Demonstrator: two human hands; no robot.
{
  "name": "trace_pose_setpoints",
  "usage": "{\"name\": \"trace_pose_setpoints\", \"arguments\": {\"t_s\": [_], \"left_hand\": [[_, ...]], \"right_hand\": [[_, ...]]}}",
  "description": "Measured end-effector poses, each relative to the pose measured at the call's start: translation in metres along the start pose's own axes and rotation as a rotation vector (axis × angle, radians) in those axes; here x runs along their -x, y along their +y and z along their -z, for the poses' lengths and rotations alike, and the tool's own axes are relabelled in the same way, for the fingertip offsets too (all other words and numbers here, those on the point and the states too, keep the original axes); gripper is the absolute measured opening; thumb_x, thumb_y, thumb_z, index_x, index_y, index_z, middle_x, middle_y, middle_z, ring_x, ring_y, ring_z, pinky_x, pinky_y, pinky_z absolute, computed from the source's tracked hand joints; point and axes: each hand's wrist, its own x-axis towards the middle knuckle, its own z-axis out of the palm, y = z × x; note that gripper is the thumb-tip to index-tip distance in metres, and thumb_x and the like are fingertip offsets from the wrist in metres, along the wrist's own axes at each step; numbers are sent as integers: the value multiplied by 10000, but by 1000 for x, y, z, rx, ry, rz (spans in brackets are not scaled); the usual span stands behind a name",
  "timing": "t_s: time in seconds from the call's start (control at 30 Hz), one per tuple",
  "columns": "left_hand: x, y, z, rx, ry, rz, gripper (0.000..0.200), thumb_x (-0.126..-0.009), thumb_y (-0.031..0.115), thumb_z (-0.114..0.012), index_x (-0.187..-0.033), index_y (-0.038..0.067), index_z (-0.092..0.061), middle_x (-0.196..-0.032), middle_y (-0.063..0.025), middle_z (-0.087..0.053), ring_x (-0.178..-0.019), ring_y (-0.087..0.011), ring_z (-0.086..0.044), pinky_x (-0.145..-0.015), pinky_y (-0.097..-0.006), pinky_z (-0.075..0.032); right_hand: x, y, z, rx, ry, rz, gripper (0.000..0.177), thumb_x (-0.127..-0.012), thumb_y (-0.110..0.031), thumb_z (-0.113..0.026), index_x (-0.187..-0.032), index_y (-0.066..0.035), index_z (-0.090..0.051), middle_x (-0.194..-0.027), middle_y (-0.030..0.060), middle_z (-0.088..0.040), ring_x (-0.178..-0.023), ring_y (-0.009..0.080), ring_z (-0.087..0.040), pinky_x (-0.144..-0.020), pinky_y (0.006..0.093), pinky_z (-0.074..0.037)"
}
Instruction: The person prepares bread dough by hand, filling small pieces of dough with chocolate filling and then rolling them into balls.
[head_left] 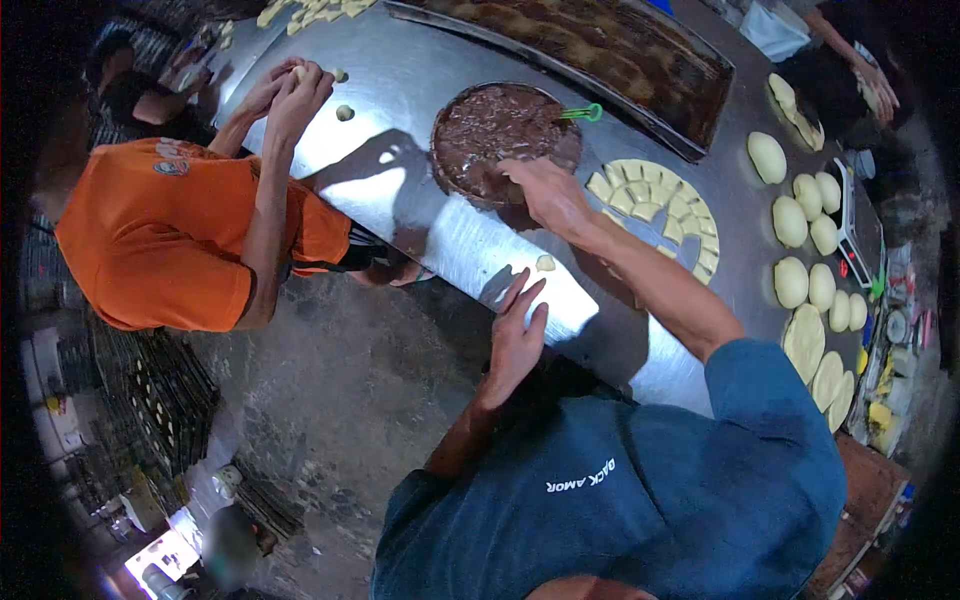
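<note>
My right hand (552, 197) reaches over a round pan (434, 150) of dark brown filling (490, 125). Its fingers are bunched together, with their tips in the filling near the pan's front side. My left hand (515, 345) is at the table's front edge, empty, fingers stretched out and apart. Just beyond those fingertips a small flattened piece of dough (545, 263) lies on the metal table (480, 235). A green-handled utensil (582, 113) sticks out over the pan's right rim. Cut dough pieces (660, 190) form a ring to the right of the pan.
A person in an orange shirt (190, 235) works dough at the left, beside small dough balls (345, 113). A large dark tray (600, 60) lies behind the pan. Dough balls (790, 283), flat dough rounds (804, 343) and a scale (848, 225) are at right; another person's hands (876, 92) show beyond.
</note>
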Motion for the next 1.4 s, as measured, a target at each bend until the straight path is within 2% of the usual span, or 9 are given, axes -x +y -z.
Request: {"name": "trace_pose_setpoints", "arguments": {"t_s": [0.13, 0.2, 0.53, 0.67, 0.77, 0.93, 1.23, 1.33, 1.4], "left_hand": [[2, -23, 33, 28, 18, 196, 286, -912, 87, -570, -1191, 29, -593, -1304, -156, -534, -1166, -273, -546, -826, -322, -500], [5, -37, 44, 49, 87, 207, 283, -913, 73, -567, -1192, 34, -589, -1277, -158, -552, -1124, -261, -572, -836, -322, -496], [-25, -44, 31, 372, 84, 321, 302, -954, 112, -525, -1227, -13, -552, -1259, -159, -558, -1141, -255, -562, -925, -344, -476], [-52, -27, 3, 905, 183, 514, 373, -977, 169, -496, -1279, -49, -498, -1268, -155, -539, -1156, -233, -549, -900, -355, -513], [-57, -8, -7, 1053, 168, 502, 377, -968, 159, -498, -1278, -55, -485, -1248, -150, -536, -1133, -229, -549, -907, -378, -521], [-36, 25, -20, 884, 139, 364, 231, -944, 74, -520, -1133, -27, -605, -1064, -87, -614, -950, -134, -575, -848, -262, -476], [-2, 65, -70, 795, 138, 445, 192, -914, 71, -587, -1054, -60, -573, -1005, -110, -604, -897, -164, -595, -802, -287, -527], [26, 97, -96, 799, 104, 341, 225, -910, 55, -600, -1107, -52, -580, -1007, -106, -612, -901, -161, -601, -821, -282, -529], [37, 108, -96, 736, 59, 295, 224, -903, 41, -611, -1114, -34, -606, -1021, -91, -616, -902, -141, -598, -784, -271, -529]], "right_hand": [[-33, -3, -11, 255, -622, 162, 301, -845, -49, -490, -1140, -58, -549, -997, 163, -646, -940, 368, -610, -761, 462, -486], [-42, -2, -5, 196, -921, -158, 321, -850, -88, -503, -1168, -88, -552, -973, 192, -652, -915, 385, -625, -730, 470, -490], [-39, 9, -7, 199, -850, -38, 368, -790, -50, -561, -1158, -69, -563, -784, 205, -638, -725, 390, -634, -630, 475, -493], [-31, 32, -6, -325, -703, -346, 383, -807, -23, -552, -1190, -35, -569, -942, 97, -647, -714, 206, -633, -559, 332, -487], [-1, 5, 36, -1399, -744, -1028, 454, -791, 27, -551, -1244, 12, -531, -986, 54, -641, -807, 98, -643, -629, 209, -547], [69, -27, 81, -1807, -442, -1053, 433, -837, 77, -480, -1270, 62, -502, -1091, 161, -630, -941, 226, -658, -845, 394, -565], [165, -70, 130, -1496, 214, -1091, 381, -848, 43, -493, -1227, 65, -513, -1150, 151, -593, -1091, 210, -590, -938, 330, -508], [194, -107, 159, -69, 145, -432, 435, -862, 3, -543, -1291, 45, -478, -1193, 204, -588, -1078, 319, -605, -915, 351, -513], [207, -108, 168, -120, 171, -387, 386, -851, -1, -561, -1233, 50, -533, -1154, 234, -602, -1002, 356, -629, -863, 355, -533]]}}
